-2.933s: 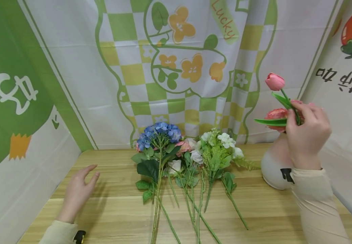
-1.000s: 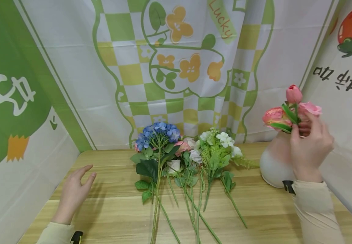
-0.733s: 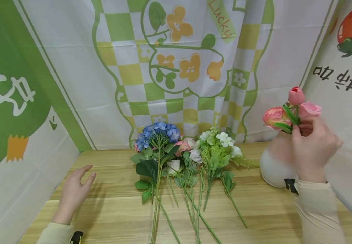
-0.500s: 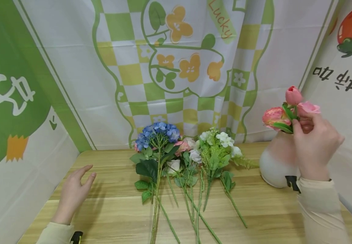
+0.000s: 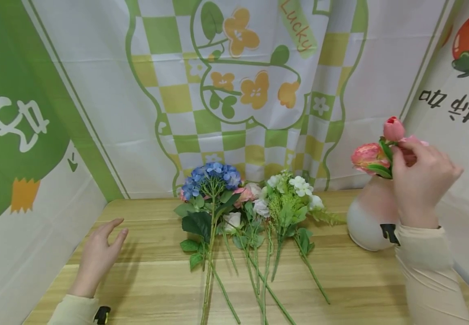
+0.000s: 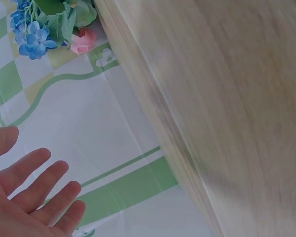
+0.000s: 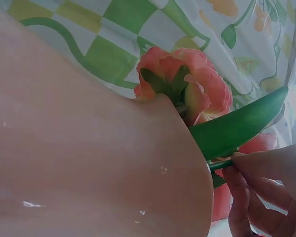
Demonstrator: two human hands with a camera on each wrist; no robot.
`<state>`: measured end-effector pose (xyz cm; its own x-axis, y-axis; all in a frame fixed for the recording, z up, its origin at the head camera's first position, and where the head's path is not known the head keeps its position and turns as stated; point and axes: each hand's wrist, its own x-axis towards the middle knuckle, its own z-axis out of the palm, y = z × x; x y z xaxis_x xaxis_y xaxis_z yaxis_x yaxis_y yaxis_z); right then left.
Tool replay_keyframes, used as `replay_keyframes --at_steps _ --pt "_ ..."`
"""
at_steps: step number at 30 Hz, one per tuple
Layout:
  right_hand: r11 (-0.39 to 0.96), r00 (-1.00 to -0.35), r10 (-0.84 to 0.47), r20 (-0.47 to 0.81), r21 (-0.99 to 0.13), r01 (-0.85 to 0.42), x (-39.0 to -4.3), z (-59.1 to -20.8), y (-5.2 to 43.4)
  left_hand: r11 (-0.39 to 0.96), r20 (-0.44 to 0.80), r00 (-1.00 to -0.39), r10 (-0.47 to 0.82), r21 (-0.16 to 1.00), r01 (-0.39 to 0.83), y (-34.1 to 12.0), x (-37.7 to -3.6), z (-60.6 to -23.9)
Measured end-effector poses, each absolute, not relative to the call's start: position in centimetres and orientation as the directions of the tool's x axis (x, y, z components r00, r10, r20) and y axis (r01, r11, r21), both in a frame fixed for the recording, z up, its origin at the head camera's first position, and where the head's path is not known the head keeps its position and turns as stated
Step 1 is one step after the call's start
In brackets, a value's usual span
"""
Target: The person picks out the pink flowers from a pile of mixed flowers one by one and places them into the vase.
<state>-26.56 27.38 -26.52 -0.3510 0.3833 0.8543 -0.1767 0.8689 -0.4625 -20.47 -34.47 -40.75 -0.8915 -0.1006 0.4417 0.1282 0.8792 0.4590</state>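
Observation:
At the right stands a rounded vase [image 5: 366,216], white below and pink above. A pink tulip [image 5: 393,129] rises from its mouth, beside a ruffled pink-orange flower [image 5: 370,157] and a pink flower [image 5: 416,141] partly behind my right hand [image 5: 427,180]. In the right wrist view, thumb and fingers pinch a green stem [image 7: 221,165] right at the vase's rim, below a long green leaf [image 7: 239,123]. The stem's lower part is hidden inside the vase. My left hand [image 5: 98,255] is held over the table's left side, fingers relaxed, holding nothing.
Several loose flowers lie mid-table: a blue hydrangea [image 5: 212,178], a white rose [image 5: 232,221], and a white-flowered green spray [image 5: 289,198]. Their stems reach towards the front of the wooden table [image 5: 157,289]. A printed cloth [image 5: 255,149] hangs behind.
From above and left of the vase, the tulip has come down upright into its mouth. My right hand has shifted right and lower, still pinching the stem. My left hand stays nearly still.

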Motion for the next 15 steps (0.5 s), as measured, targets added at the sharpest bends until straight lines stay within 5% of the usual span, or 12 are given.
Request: replay_keyframes --at_steps 15 --pt "0.881 -0.373 0.388 0.843 -0.458 -0.118 -25.84 -27.41 27.86 0.879 0.443 -0.891 -0.097 0.458 0.132 -34.44 -20.48 -40.82"
